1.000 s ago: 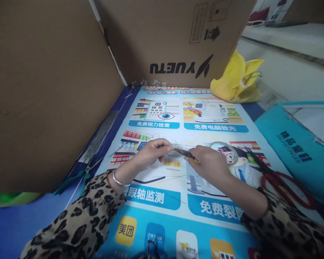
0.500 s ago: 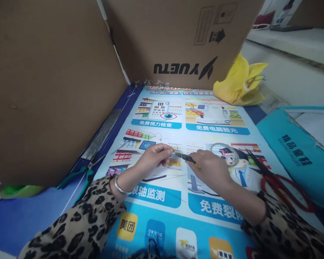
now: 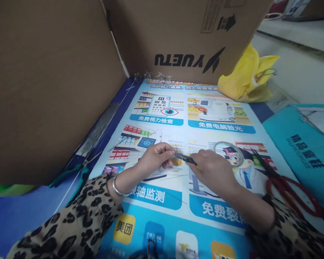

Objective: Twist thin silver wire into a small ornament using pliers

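Observation:
My left hand (image 3: pixel 157 158) pinches a thin wire between thumb and fingertips, above the middle of the printed poster (image 3: pixel 185 172). Opposite it, my right hand (image 3: pixel 214 169) is wrapped round small dark-jawed pliers (image 3: pixel 187 158), whose tips meet the wire near my left fingertips. A bit of yellow handle shows below my right fingers; the rest is hidden in the palm. Loose thin wire pieces (image 3: pixel 159 135) lie on the poster just beyond my left hand.
Cardboard panels (image 3: pixel 189 32) stand behind and at left. Silvery wires (image 3: pixel 99 129) and green-handled pliers (image 3: pixel 82 168) lie left. Red-handled scissors (image 3: pixel 283 187), a teal box (image 3: pixel 294 144) and a yellow bag (image 3: pixel 243 79) are at right. Small wire pieces (image 3: pixel 162 77) sit by the back panel.
The camera view has shifted slightly. Both hands keep their holds, with the plier tips still at the wire by my left fingertips.

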Motion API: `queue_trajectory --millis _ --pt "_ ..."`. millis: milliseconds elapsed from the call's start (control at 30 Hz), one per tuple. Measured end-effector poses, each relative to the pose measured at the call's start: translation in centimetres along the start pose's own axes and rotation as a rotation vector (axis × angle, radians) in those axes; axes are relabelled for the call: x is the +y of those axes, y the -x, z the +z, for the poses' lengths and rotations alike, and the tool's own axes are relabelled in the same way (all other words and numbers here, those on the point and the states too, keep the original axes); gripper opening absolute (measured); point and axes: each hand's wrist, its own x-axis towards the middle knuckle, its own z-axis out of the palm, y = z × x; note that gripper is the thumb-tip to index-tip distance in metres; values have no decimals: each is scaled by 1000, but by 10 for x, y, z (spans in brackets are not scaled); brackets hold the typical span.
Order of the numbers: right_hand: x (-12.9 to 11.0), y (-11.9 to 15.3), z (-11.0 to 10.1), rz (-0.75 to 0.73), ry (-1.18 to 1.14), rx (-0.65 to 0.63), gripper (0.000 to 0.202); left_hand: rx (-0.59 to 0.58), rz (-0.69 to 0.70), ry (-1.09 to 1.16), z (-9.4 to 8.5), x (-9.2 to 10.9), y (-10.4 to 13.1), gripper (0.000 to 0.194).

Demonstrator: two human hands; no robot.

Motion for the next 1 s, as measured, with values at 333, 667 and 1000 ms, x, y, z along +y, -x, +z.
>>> queue_trajectory --millis 333,667,1000 --pt "6 -5 -10 119 -72 -116 22 -53 58 111 -7 -1 -1 24" --pt "1 -6 -14 146 -170 -248 22 -177 54 -72 -8 0 0 26" --pt "5 -7 -14 156 -141 -210 24 -177 75 -88 -9 1 0 26"
